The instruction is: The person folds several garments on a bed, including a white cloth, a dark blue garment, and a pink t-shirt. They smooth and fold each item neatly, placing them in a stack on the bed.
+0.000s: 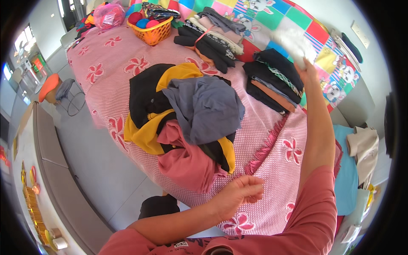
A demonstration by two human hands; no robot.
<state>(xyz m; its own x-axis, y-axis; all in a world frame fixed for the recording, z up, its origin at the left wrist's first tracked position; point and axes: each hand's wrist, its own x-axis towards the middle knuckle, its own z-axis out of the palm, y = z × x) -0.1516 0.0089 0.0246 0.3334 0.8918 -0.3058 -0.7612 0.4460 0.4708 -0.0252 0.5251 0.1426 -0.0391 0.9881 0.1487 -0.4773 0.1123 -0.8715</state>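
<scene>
Evidently, the right grip (309, 69) has closed on the lower edge of a white fluffy item (294, 43) at the upper right of the frame; the item is blurred, so its shape is hard to tell. Holding it by one edge leaves the rest free of the fingers, and the raised, stretched arm seems to carry it clear of the dark folded stack (272, 80) just beside the wrist.

The left grip (239, 194), low and right of centre, is loosely curled with nothing showing in it. It hangs just beside the rumpled heap, near the pink garment (187, 165) but apart from it, perhaps kept low because one hand is enough for something so light.

In the heap, the grey garment (206, 108) lies on top, its loose folds covering parts of the black-and-yellow clothing (146, 97) below. Its place at mid-frame probably keeps it within reach of both arms. The folded pieces lie flat in layers, likely so that they stay steady on the soft pink cover (102, 55). Another folded stack (208, 40) sits at the top centre. Left of it, the orange basket (155, 37) has walls that presumably stop the coloured balls (143, 23) from rolling away.
</scene>
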